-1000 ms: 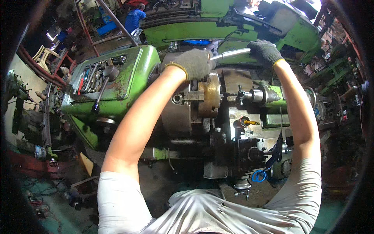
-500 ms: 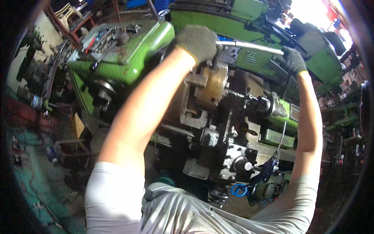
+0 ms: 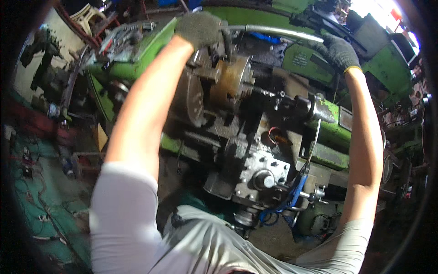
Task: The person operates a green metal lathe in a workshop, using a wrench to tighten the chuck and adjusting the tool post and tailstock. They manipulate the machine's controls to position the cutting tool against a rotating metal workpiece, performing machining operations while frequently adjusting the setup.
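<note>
1. The metal bar (image 3: 284, 33) lies across the far side of the green lathe, beyond the brownish metal cylinder (image 3: 223, 84), running left to right between the two gloved hands.
2. The left hand (image 3: 199, 30) covers the bar's left end, back of the glove upward; its fingers are hidden, so I cannot tell whether they are clamped or merely resting.
3. The right hand (image 3: 340, 51) is at the other end, its fingers apparently curled around the bar.
4. The bar looks like bright steel, so I judge it stiff and fairly heavy, with little risk of breaking. Its slight bow may only be the lens.
5. A slimmer stretch shows near the left hand, with a thicker sleeve to the right. The smooth surface could be slippery, particularly if oily, which I cannot tell; the knit gloves should add friction.
6. The ends seem the best places to hold: the right for leverage, the left for steadying.
7. Knuckles deserve care near the cylinder. The tool post (image 3: 263, 176) and blue-handled tool (image 3: 299, 189) sit nearer, well apart from both hands.
</note>
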{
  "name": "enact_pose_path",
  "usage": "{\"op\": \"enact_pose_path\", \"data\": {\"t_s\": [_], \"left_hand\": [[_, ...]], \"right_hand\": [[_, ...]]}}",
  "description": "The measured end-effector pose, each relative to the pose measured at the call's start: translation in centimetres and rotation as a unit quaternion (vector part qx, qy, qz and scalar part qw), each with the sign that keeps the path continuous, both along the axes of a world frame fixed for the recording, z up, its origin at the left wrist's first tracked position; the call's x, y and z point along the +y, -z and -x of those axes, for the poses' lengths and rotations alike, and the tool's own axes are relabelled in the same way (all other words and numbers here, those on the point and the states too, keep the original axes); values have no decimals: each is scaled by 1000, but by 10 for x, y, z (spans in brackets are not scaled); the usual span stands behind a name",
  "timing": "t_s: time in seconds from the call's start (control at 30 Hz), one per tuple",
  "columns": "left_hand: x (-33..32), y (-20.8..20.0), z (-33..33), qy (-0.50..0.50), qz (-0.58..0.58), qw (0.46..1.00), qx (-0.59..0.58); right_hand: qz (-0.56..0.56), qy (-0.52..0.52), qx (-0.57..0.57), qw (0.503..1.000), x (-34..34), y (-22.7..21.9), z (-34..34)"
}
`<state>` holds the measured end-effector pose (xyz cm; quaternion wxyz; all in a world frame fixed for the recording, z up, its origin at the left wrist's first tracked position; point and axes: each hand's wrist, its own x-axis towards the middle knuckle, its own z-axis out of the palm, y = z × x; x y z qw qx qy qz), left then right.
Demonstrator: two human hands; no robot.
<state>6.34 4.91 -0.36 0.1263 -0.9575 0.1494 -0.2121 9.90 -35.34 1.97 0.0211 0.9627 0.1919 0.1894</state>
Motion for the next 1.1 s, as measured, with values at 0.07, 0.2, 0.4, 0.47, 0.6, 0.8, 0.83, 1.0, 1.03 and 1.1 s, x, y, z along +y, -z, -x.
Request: {"op": "enact_pose_path", "data": {"t_s": [0.07, 0.2, 0.4, 0.47, 0.6, 0.8, 0.83, 1.0, 1.03, 1.1], "left_hand": [[1, -5, -6, 12, -2, 1000, -18], [-13, -21, 4, 0, 20, 997, 73], [-3, -28, -7, 75, 170, 971, 151], [11, -34, 0, 113, 271, 949, 119], [64, -61, 76, 214, 666, 707, 107], [226, -34, 200, 23, 827, 560, -50], [234, -22, 220, 14, 869, 490, -68], [322, 121, 283, -186, 897, 343, -207], [338, 170, 295, -239, 901, 297, -208], [368, 274, 331, -342, 893, 253, -146]], "right_hand": [[3, 12, 9, 1000, -2, -6, 2], [-6, 25, -68, 997, -2, -6, 24], [-214, 11, -64, 975, -35, 7, 158], [-206, 100, -47, 972, -88, 39, 216], [-248, 306, -22, 919, -201, 110, 368], [-151, 629, 73, 759, -300, 293, 601], [-141, 660, 101, 731, -290, 315, 635], [-152, 682, 319, 640, -171, 363, 730], [-156, 676, 349, 631, -155, 363, 740], [-155, 656, 399, 621, -139, 362, 746]]}}
